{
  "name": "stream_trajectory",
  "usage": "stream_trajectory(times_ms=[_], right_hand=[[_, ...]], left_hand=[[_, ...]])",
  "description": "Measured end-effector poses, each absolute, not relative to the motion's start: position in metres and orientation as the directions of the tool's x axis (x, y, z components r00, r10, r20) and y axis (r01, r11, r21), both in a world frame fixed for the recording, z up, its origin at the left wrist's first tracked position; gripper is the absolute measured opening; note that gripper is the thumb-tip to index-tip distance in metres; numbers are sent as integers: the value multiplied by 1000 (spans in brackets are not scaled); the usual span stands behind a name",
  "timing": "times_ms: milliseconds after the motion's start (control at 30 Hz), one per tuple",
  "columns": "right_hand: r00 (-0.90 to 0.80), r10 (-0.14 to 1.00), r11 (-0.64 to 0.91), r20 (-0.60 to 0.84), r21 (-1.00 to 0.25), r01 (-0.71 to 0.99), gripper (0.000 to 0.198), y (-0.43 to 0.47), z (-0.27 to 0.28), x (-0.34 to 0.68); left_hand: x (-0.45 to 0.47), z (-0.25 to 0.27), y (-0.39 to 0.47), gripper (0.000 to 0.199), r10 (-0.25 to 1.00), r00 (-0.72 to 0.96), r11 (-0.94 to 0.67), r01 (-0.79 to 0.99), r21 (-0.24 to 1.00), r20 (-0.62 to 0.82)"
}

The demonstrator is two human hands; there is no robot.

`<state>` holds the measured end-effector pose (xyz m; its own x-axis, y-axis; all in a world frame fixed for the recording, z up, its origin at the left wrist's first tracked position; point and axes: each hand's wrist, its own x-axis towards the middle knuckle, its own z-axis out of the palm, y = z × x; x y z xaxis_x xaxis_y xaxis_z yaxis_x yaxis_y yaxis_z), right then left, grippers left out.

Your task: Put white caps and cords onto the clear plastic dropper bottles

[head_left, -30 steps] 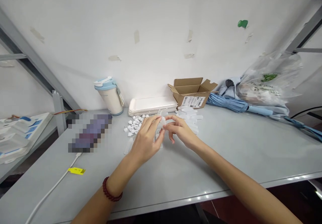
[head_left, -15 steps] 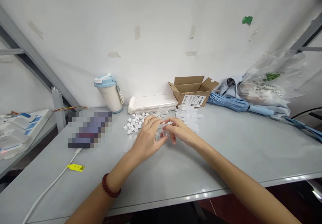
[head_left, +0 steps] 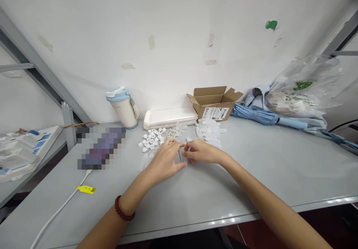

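A small clear plastic tube point(head_left: 182, 155) is between my two hands, low over the tabletop. My right hand point(head_left: 203, 152) pinches at it with thumb and forefinger, the other fingers curled under. Arched beside it, my left hand point(head_left: 167, 158) has its thumb apart from its fingers, and the forefinger tip comes close to the right hand. More clear tubes point(head_left: 143, 162) lie at the left hand's outer side, some partly hidden beneath it. Small white caps point(head_left: 149, 138) are heaped behind the left hand. A pile of frosted clear pieces point(head_left: 210, 130) lies behind the right hand.
Thin white strings point(head_left: 174, 130) lie before a stack of white trays point(head_left: 171, 116). An open cardboard box point(head_left: 214, 105), a tumbler point(head_left: 123, 109), a folded blue umbrella point(head_left: 256, 114) and a plastic bag point(head_left: 299, 96) stand along the wall. A cable point(head_left: 64, 204) runs to a blurred device point(head_left: 103, 148).
The view has tilted up slightly. My right hand has flattened and closed in around the clear tube, which now sits lower between the hands. The left hand keeps its arched shape.
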<state>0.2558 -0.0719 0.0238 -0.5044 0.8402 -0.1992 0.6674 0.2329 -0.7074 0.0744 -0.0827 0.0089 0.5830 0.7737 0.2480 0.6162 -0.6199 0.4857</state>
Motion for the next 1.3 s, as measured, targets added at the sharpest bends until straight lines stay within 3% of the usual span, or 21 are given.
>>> stream_trajectory(times_ms=[167, 400, 500, 900, 1300], right_hand=[[-502, 836, 240, -220, -676, 696, 29, -72, 24, 259], [-524, 827, 298, -206, -629, 718, 75, -70, 22, 264], [-534, 812, 291, -235, -630, 720, 83, -69, 18, 263], [-485, 854, 293, -190, -595, 749, 55, -72, 14, 251], [-507, 854, 361, -113, -573, 736, 50, -74, 12, 249]], left_hand=[[71, 11, -82, 47, 767, 604, -621, 617, 484, 214], [64, 15, -78, 53, 755, 634, -617, 601, 508, 167], [61, 15, -76, 58, 766, 622, -605, 613, 509, 162], [59, 15, -74, 49, 749, 645, -626, 615, 479, 151], [59, 17, -75, 46, 768, 630, -602, 646, 470, 117]])
